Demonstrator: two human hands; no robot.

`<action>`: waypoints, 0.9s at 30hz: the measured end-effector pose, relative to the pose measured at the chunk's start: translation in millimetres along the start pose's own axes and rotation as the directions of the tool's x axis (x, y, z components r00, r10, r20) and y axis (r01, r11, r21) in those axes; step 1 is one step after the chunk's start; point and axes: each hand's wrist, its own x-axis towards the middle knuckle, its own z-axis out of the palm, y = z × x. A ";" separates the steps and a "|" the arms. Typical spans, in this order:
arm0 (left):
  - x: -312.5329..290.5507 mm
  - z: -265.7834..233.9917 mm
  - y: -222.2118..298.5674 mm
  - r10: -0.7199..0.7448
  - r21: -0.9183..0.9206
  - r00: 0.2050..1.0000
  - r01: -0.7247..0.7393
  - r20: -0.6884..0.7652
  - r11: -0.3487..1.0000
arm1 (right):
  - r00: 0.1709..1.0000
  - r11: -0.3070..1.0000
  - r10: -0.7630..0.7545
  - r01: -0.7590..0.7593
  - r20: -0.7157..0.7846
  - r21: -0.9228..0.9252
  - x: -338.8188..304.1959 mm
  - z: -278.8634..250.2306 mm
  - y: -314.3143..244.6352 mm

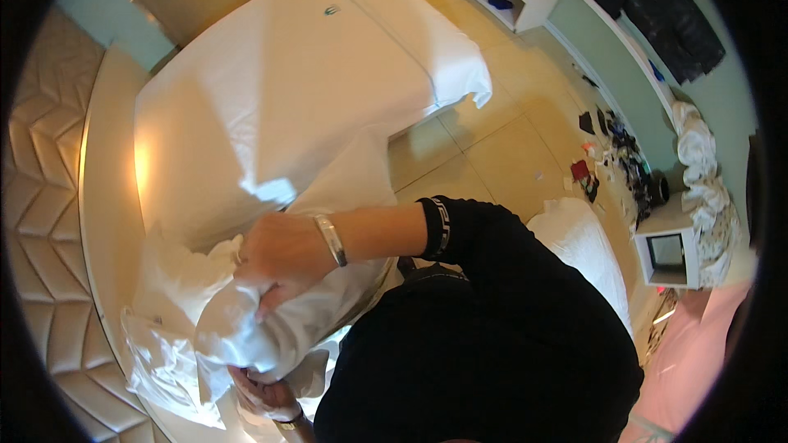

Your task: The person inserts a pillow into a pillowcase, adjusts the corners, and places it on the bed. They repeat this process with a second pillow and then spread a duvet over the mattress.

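A bulky white pillow [305,324] is between my two hands at the near side of the bed, its fabric bunched and creased. My right hand [283,258], with a silver bangle at the wrist, reaches across from the right and grips the pillow's upper edge, thumb pressed down on the cloth. Lower down, my left hand [267,398] clasps the pillow's bottom end, its fingers partly hidden by the fabric. Another rumpled white pillow [176,275] lies against the headboard side, just beyond my right hand. Crinkled, shiny white material [168,369] lies left of the held pillow.
A wide bed with a white sheet [328,74] stretches ahead. The padded headboard [49,238] runs along the left. Shoes and small items [620,156] litter the tiled floor by the right wall, near a white cabinet [669,242]. A white-covered piece [587,250] stands behind my right arm.
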 end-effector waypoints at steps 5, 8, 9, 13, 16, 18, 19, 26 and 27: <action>63.6 61.3 83.4 0.103 -0.351 0.995 -0.093 0.009 0.932 | 0.910 0.996 -0.034 -0.002 -0.413 -0.086 -65.2 -50.4 -41.5; 97.4 77.4 132.3 0.169 -0.531 0.983 -0.106 0.071 0.841 | 0.984 0.956 0.176 -0.175 0.018 0.234 -114.3 -23.1 -56.5; 105.3 82.4 143.3 0.193 -0.545 0.978 -0.121 0.077 0.830 | 0.959 0.935 0.241 -0.270 0.149 0.230 -129.7 2.1 -49.2; 128.3 94.2 193.2 0.354 -0.577 0.934 -0.263 0.048 0.773 | 0.878 0.912 0.395 -0.411 -0.270 -0.002 -177.3 17.3 -25.7; 134.0 96.3 212.0 0.445 -0.553 0.894 -0.395 -0.049 0.733 | 0.740 0.862 0.484 -0.495 -0.467 0.110 -181.9 3.9 -23.1; 134.2 90.5 221.4 0.467 -0.566 0.880 -0.427 -0.081 0.706 | 0.745 0.880 0.450 -0.465 -0.492 0.102 -178.6 -3.3 -25.7; 134.7 86.2 225.3 0.469 -0.570 0.880 -0.422 -0.073 0.704 | 0.769 0.904 0.390 -0.425 -0.507 0.052 -177.1 -6.2 -26.2; 124.0 65.8 226.3 0.562 -0.597 0.815 -0.522 -0.139 0.609 | 0.797 0.855 0.485 -0.519 -0.361 0.004 -157.6 -37.8 -24.1; 122.1 61.7 224.2 0.573 -0.606 0.809 -0.522 -0.130 0.600 | 0.780 0.836 0.532 -0.546 -0.330 0.058 -153.6 -46.5 -26.9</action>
